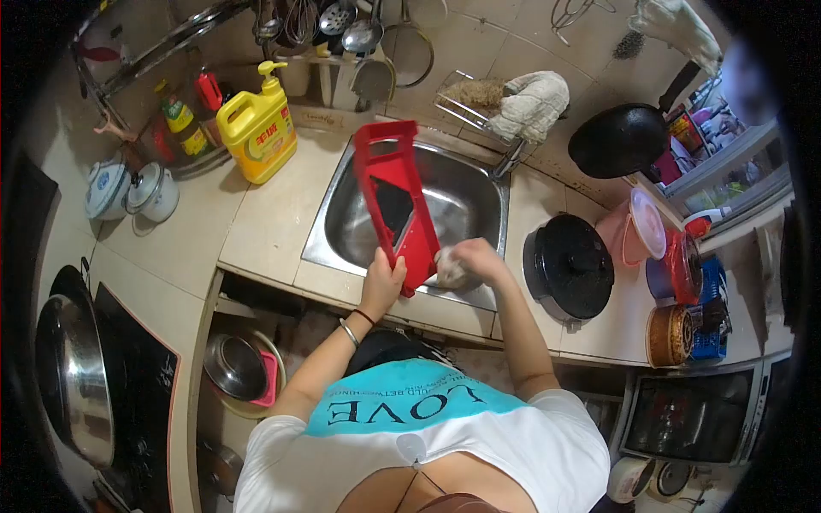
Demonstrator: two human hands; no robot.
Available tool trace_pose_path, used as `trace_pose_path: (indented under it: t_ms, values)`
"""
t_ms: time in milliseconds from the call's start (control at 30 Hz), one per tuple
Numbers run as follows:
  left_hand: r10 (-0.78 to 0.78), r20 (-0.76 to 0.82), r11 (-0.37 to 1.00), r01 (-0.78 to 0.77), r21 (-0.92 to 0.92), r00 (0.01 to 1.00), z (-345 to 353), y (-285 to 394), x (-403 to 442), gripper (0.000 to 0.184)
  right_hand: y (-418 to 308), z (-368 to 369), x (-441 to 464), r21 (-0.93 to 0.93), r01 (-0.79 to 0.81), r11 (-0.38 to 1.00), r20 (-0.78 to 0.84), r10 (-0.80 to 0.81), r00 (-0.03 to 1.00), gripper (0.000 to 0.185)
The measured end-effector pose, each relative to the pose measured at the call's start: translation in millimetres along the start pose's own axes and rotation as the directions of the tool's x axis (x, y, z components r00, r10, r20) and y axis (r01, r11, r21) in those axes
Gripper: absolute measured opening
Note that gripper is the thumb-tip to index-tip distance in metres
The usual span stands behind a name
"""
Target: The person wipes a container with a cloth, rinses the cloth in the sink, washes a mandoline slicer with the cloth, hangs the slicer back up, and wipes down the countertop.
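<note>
My left hand (384,280) is closed around the lower left edge of a red mandoline slicer (409,175), held tilted over the sink. The slicer has an open handle frame at its far end and a dark panel in its middle. My right hand (481,259) is closed on a pale cloth (450,270) beside the slicer's near end; whether the cloth touches it I cannot tell. Beneath them is the stainless steel sink (466,201), with its tap (510,159) at the back right.
A yellow pump bottle (256,128) stands left of the sink, near lidded enamel pots (152,190). To the right sit a black lidded pot (569,269) and a pink bucket (629,227). Ladles (363,36) hang at the back, and a wok (620,141) hangs at the right.
</note>
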State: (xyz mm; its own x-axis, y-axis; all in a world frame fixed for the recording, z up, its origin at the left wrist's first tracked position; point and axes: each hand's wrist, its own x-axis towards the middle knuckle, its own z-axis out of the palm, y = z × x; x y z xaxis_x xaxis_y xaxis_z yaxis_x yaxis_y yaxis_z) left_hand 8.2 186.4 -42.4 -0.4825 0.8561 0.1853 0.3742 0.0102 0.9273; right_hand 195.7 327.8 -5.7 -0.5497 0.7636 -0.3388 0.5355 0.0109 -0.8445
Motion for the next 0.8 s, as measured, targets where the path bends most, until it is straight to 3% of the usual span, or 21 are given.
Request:
trace_pose_path:
  t_ms: [33, 100, 167, 233, 300, 367, 400, 433, 467, 567, 600, 733, 800]
  values:
    - [-0.04, -0.019, 0.999, 0.039, -0.027, 0.999, 0, -1, 1, 0.032, 6, -19, 6, 0.246, -0.152, 0.957, -0.015, 0.161, 0.987, 0.023]
    - [-0.056, -0.038, 0.998, 0.055, -0.026, 0.998, 1, -13, 6, 0.033, 10, -48, 23, 0.626, -0.057, 0.778, -0.029, 0.095, 0.995, 0.023]
    - [-0.277, 0.051, 0.94, 0.282, -0.192, 0.959, 1, -10, 16, 0.035, -5, -79, 41, 0.724, -0.015, 0.689, -0.209, 0.24, 0.948, 0.026]
    - [-0.451, 0.185, 0.788, 0.487, -0.377, 0.873, 1, -4, 24, 0.035, 16, -120, 88, 0.731, 0.12, 0.671, -0.325, 0.189, 0.927, 0.029]
    - [-0.447, 0.245, 0.712, 0.508, -0.485, 0.86, 10, -14, 33, 0.029, 1, -149, 114, 0.659, 0.239, 0.713, -0.528, 0.212, 0.822, 0.031]
    - [-0.497, 0.275, 0.613, 0.558, -0.559, 0.823, 21, -4, 41, 0.027, -3, -177, 146, 0.63, 0.166, 0.758, -0.596, 0.336, 0.73, 0.036]
    - [-0.489, 0.282, 0.64, 0.559, -0.527, 0.825, 18, 14, 42, 0.028, 14, -201, 178, 0.375, 0.014, 0.927, -0.668, 0.26, 0.697, 0.034]
    - [-0.467, 0.275, 0.633, 0.535, -0.56, 0.841, 26, 10, 46, 0.027, 46, -226, 221, 0.08, -0.147, 0.986, -0.715, 0.16, 0.681, 0.033]
    - [-0.446, 0.269, 0.624, 0.512, -0.59, 0.854, 35, 3, 49, 0.027, 67, -236, 247, -0.219, -0.3, 0.928, -0.729, 0.049, 0.683, 0.033]
    - [-0.494, 0.263, 0.585, 0.541, -0.604, 0.829, 50, 9, 53, 0.024, 65, -225, 238, -0.358, -0.128, 0.925, -0.711, -0.181, 0.679, 0.037]
    - [-0.466, 0.275, 0.598, 0.528, -0.603, 0.841, 56, 1, 56, 0.022, 69, -224, 234, -0.103, -0.078, 0.992, -0.687, -0.014, 0.727, 0.041]
    - [-0.484, 0.24, 0.602, 0.52, -0.606, 0.841, 78, -14, 61, 0.024, 93, -214, 233, -0.13, -0.181, 0.975, -0.891, -0.034, 0.453, 0.043]
    - [-0.491, 0.261, 0.599, 0.539, -0.591, 0.831, 83, -23, 64, 0.026, 90, -216, 235, -0.189, -0.073, 0.979, -0.847, -0.125, 0.517, 0.039]
